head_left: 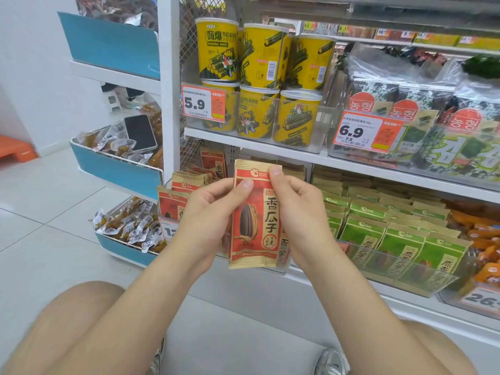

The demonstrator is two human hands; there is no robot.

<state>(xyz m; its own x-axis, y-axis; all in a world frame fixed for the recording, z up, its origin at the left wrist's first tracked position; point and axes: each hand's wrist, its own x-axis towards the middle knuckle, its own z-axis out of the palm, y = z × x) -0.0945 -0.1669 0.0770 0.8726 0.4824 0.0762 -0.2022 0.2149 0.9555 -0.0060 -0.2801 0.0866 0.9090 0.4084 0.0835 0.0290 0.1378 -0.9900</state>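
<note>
We hold one red sunflower-seed packet (255, 217) upright in front of the lower shelf bin (173, 185) of matching red packets. Our left hand (213, 212) pinches its left edge, thumb on the front. Our right hand (297, 207) grips the right edge, thumb near the top seal. Green packets (392, 234) stand just beside

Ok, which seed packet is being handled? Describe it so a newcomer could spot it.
Find the white shelf unit holding the yellow tubs. Before its lower shelf, the left hand and right hand pinch one red sunflower-seed packet. Unlike the red packets binned behind and the green packets, it is lifted clear, facing the camera.
</note>
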